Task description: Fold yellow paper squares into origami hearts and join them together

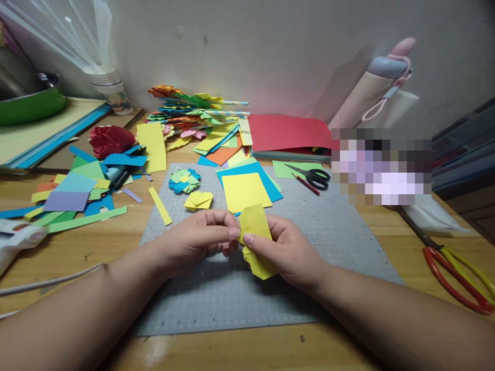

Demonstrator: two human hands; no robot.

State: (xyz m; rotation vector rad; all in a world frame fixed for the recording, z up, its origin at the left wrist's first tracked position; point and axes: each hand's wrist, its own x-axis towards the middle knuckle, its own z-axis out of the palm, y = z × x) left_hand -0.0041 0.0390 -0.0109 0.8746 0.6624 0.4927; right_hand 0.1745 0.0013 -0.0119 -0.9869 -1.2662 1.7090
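Observation:
Both hands hold one piece of folded yellow paper [257, 226] above the grey cutting mat [309, 288]. My right hand [292, 247] grips it from the right, thumb on the front face and fingers behind. At its left edge, my left hand [209, 232] pinches the paper between thumb and fingers. A small folded flap shows on the paper's lower left. Just beyond my left hand lie a folded yellow paper piece [198, 200] and a blue, green and yellow paper flower [184, 180]. Yellow square sheets [247, 191] rest on blue sheets [273, 188] beyond the paper.
Black scissors [315, 178] and a red pencil [306, 184] lie at the mat's back right. Larger red-handled scissors [452, 273] are at far right. Paper scraps [67, 201] and a white glue gun [23, 237] with its cord are left. A red booklet [290, 132] lies near the wall.

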